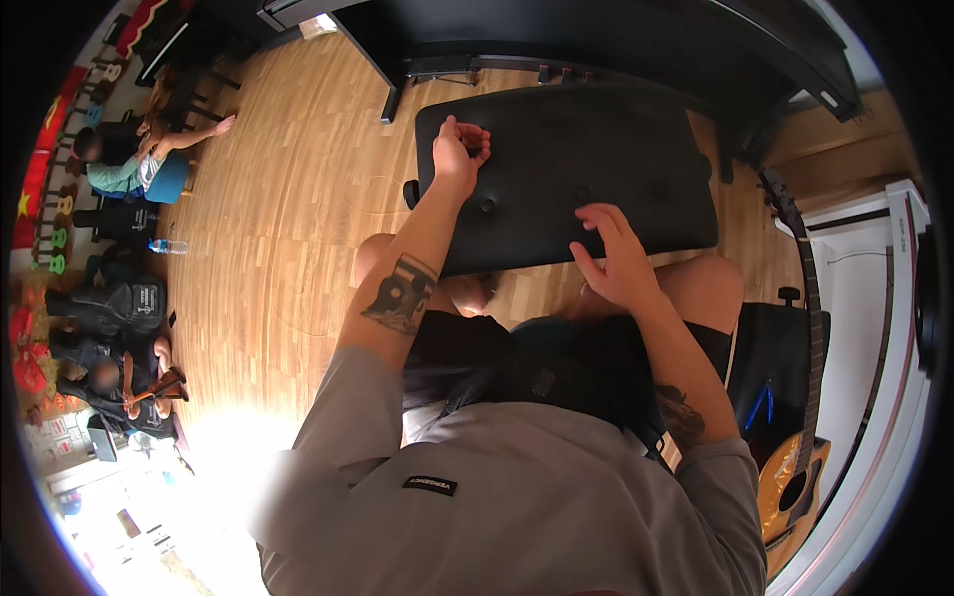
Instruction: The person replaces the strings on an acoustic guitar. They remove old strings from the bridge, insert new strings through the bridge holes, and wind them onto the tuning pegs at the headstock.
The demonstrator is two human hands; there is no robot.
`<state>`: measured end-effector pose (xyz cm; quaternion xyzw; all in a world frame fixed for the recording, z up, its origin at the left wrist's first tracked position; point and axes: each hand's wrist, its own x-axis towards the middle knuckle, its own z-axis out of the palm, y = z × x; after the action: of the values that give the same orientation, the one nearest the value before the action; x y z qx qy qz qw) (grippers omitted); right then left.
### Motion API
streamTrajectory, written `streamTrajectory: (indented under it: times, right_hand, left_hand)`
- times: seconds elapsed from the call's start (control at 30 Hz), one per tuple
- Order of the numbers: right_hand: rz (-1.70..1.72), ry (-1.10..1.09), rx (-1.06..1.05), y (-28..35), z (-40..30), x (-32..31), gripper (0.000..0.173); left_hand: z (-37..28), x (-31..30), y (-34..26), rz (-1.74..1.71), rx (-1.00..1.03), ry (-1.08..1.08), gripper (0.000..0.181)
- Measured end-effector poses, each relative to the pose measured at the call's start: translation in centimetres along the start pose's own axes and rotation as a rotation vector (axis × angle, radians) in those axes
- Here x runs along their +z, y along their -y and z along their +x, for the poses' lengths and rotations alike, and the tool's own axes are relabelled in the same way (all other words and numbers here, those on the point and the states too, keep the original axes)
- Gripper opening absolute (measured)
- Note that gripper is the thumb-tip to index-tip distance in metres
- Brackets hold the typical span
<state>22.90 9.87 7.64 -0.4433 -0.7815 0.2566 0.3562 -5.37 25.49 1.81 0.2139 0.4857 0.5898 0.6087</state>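
Observation:
Before my knees stands a black padded piano bench (551, 164) with a buttoned seat. Over its left end is my left hand (460, 158), fingers loosely curled, with a dark gap between them and the palm; I see no object in it. My right hand (617, 257) hovers by the bench's near edge, thumb and fingers apart, holding nothing. Whether either hand touches the seat is unclear. A dark adjustment knob (411, 194) sticks out from the bench's left side.
Beyond the bench is a black digital piano (596, 37) with pedals (566, 75). To my right an acoustic guitar (782, 477) leans near a white keyboard (898, 313). Far left, one person (119, 171) sits, and another (112, 380) holds a wooden instrument (160, 387). A water bottle (168, 246) is on the floor.

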Motion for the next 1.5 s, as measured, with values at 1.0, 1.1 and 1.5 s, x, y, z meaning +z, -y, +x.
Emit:
streamTrajectory:
  times: [1.0,1.1,1.5]
  right_hand:
    - [0.355,-0.153,-0.108,-4.9,8.0,7.8,0.045]
    - [0.299,-0.152,-0.128,-4.6,8.1,7.9,0.044]
    - [-0.151,-0.086,-0.280,-4.0,7.1,8.7,0.040]
  left_hand:
    - [2.9,-0.9,-0.9,0.016,0.283,0.218,0.030]
    - [3.1,-1.5,-0.1,-0.144,0.338,0.151,0.028]
    - [-5.4,-3.5,-7.5,0.167,0.441,0.218,0.028]
